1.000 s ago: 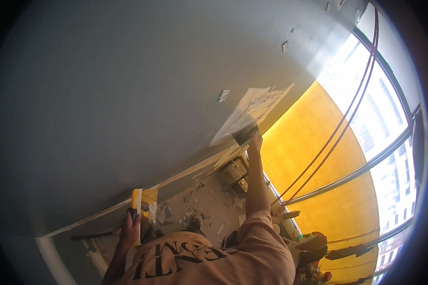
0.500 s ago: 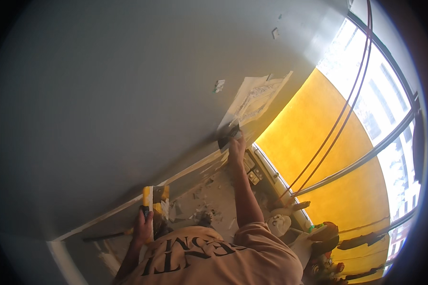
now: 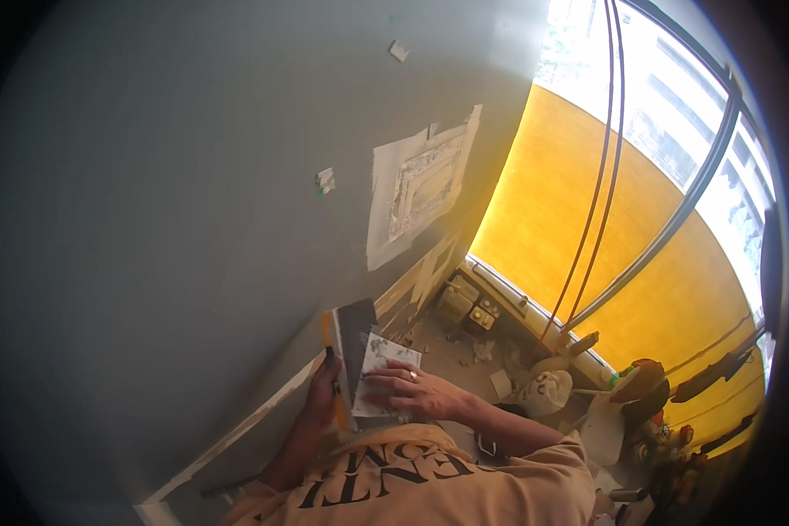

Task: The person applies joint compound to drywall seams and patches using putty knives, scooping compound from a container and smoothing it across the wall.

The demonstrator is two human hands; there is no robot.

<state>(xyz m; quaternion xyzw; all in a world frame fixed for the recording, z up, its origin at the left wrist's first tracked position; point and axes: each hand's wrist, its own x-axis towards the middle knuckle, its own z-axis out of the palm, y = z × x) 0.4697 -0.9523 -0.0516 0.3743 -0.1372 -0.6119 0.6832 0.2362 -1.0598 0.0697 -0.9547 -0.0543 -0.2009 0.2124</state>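
Note:
My left hand (image 3: 324,386) grips a wide putty knife (image 3: 340,368) with an orange edge and a pale strip along it. A dark grey flat piece (image 3: 357,320) stands at its upper end; I cannot tell which tool it belongs to. My right hand (image 3: 421,392), a ring on one finger, is closed over a flat white-smeared plate (image 3: 379,352) held close beside the putty knife; its handle, if any, is hidden. Ahead on the grey wall (image 3: 193,175) is a whitish patch (image 3: 425,184) with a rough, crusted rectangle at its middle.
Two small white-smeared wall spots (image 3: 325,181) (image 3: 398,51) lie left of and above the patch. A pale baseboard (image 3: 245,428) runs along the wall. Electrical boxes (image 3: 469,305), a white sack (image 3: 548,390) and debris lie on the floor at right. Red cords (image 3: 600,184) hang before a yellow panel (image 3: 579,202).
My right hand has come down from the wall patch to the putty knife in my left hand. The left hand has moved up and right, and the view has turned.

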